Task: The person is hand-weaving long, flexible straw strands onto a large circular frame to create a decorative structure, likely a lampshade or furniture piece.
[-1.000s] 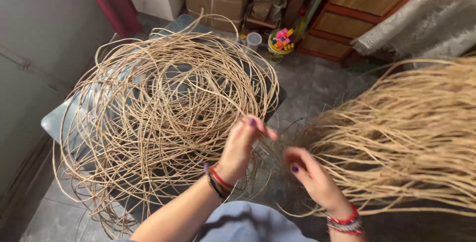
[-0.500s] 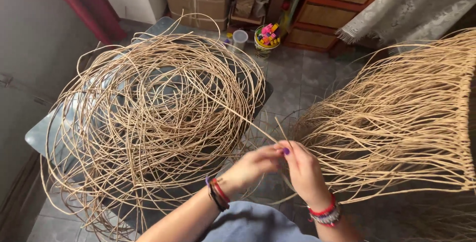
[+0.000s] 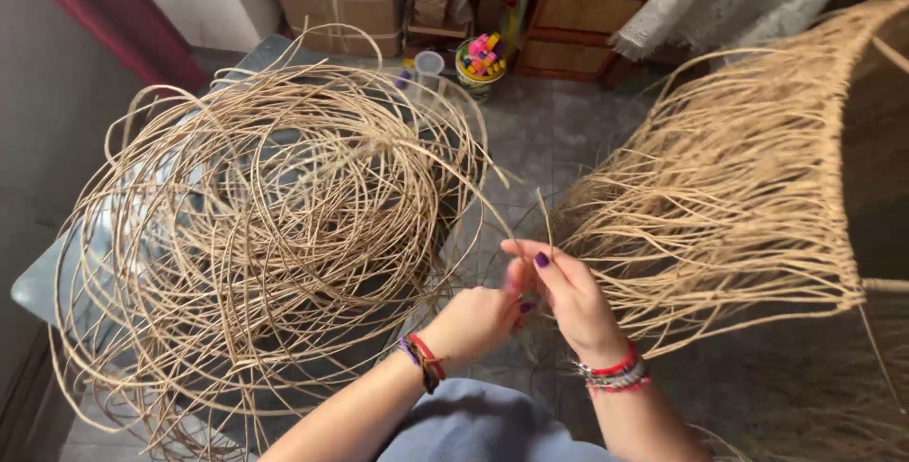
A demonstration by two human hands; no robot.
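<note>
Both hands have drawn together since a moment ago, meeting just to the right of the big loose coil of rattan cane (image 3: 256,244) — the left hand (image 3: 478,320) is curled shut around a thin cane strand (image 3: 492,202) and the right hand (image 3: 568,296) pinches the same strand at the fingertips. The strand runs from the coil to the hands, which sit between the coil and the hanging fringe of woven strands (image 3: 729,197) on the right — so a single cane is now isolated and gripped by both hands beside that fringe.
</note>
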